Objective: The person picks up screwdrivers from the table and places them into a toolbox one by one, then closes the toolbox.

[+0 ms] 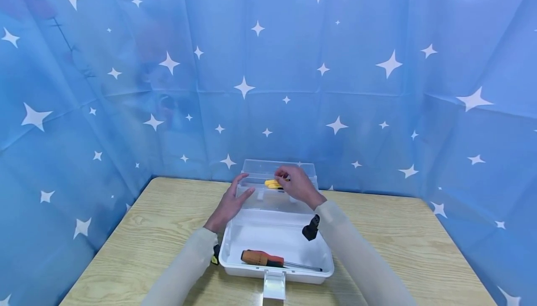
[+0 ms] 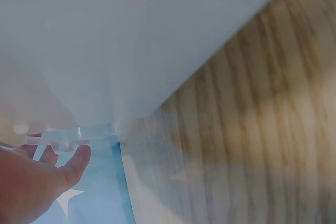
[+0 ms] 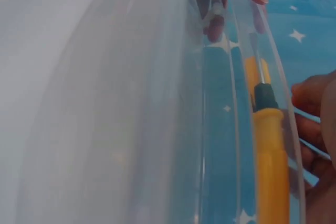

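A white toolbox (image 1: 274, 236) stands with its clear lid (image 1: 277, 165) raised. My left hand (image 1: 230, 205) grips the lid's left edge, fingers on one side and thumb on the other, as the left wrist view also shows. Yellow-handled tools (image 1: 271, 184) lie in the lid's clear compartment; one is a screwdriver (image 3: 271, 166) seen through the plastic. My right hand (image 1: 295, 184) is bent over that compartment, fingertips right by the yellow handles. In the right wrist view, its thumb and curled fingers are beside the clear wall; I cannot tell whether they pinch anything.
In the toolbox's front lie a screwdriver (image 1: 254, 257) with an orange-brown handle and a red-handled tool (image 1: 274, 259). A white latch (image 1: 274, 285) hangs at the front. A black and yellow object (image 1: 215, 255) sits by the left side. The wooden table (image 1: 402, 245) meets a blue starry curtain.
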`<state>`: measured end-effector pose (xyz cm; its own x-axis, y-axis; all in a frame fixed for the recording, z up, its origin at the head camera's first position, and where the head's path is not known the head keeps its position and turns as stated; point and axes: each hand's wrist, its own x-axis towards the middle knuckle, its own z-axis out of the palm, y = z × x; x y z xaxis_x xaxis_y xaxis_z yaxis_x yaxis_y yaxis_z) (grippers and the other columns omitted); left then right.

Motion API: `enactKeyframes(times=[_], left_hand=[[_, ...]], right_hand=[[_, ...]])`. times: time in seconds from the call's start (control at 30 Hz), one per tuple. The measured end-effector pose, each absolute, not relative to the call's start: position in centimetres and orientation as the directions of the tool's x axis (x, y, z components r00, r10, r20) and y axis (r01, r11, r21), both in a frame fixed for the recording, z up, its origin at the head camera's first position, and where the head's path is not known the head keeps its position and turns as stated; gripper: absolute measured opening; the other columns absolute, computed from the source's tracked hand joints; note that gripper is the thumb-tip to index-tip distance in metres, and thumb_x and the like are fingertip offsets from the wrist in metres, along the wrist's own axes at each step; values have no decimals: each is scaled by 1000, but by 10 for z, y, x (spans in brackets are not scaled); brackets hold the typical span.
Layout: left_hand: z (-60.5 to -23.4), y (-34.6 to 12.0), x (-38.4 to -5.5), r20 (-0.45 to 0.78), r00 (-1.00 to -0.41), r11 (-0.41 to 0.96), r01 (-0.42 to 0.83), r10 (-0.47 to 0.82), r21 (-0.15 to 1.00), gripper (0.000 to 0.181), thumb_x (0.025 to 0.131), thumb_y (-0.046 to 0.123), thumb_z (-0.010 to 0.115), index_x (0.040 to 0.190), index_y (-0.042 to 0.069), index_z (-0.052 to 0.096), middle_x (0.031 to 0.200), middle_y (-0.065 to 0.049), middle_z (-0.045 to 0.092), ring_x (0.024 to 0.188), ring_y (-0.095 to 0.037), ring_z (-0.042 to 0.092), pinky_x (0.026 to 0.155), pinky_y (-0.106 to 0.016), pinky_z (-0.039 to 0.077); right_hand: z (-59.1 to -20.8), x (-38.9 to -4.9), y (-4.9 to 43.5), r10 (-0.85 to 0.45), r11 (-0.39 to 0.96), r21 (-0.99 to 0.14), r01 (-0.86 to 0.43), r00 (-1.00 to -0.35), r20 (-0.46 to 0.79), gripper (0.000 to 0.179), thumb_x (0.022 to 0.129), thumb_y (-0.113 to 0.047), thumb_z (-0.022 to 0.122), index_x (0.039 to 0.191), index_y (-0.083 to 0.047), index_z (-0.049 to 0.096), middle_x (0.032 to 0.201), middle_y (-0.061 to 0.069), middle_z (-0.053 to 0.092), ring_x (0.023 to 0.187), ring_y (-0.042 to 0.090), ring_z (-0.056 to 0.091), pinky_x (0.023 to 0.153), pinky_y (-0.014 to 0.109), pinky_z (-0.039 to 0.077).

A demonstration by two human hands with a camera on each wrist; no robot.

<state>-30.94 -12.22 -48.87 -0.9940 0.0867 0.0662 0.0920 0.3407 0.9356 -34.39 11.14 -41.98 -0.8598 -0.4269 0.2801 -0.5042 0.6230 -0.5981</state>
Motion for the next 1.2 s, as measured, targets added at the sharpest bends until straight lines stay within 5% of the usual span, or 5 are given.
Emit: enactKeyframes(times=[0.53,0.7,0.97,1.2], left_hand=[[-488,-131,-309,60,-991,317,96,122,944,70,90,65,58,151,43,30,164,-4,19,148,-38,24,110,-68,30],[-486,-131,-309,74,-990,325,110,121,939,78,92,62,58,156,35,23,165,-8,18,149,-39,21,112,-68,27],[-473,-130,-305,65,-989,304,102,130,947,84,98,48,59,159,20,9,156,-22,29,140,-44,35,107,-63,37],[-485,-137,-308,-1,-991,233,29,130,972,78,96,64,47,157,33,9,156,-16,27,146,-38,27,113,-62,29]], right_hand=[[-415,-342,150,-330,570,-673,-472,-881,339,16,101,-18,58,107,-9,70,103,5,66,90,21,57,78,37,49],[-417,-342,164,-269,588,-707,-393,-919,288,24,102,-23,57,117,-6,65,109,9,64,96,26,56,79,38,50],[-428,-345,189,-136,526,-809,-264,-965,226,41,104,-40,48,124,-5,57,117,14,57,104,28,52,87,42,46],[-442,-344,211,-32,484,-872,-69,-998,61,69,100,-63,35,135,-5,47,133,18,49,119,32,47,98,49,40]])
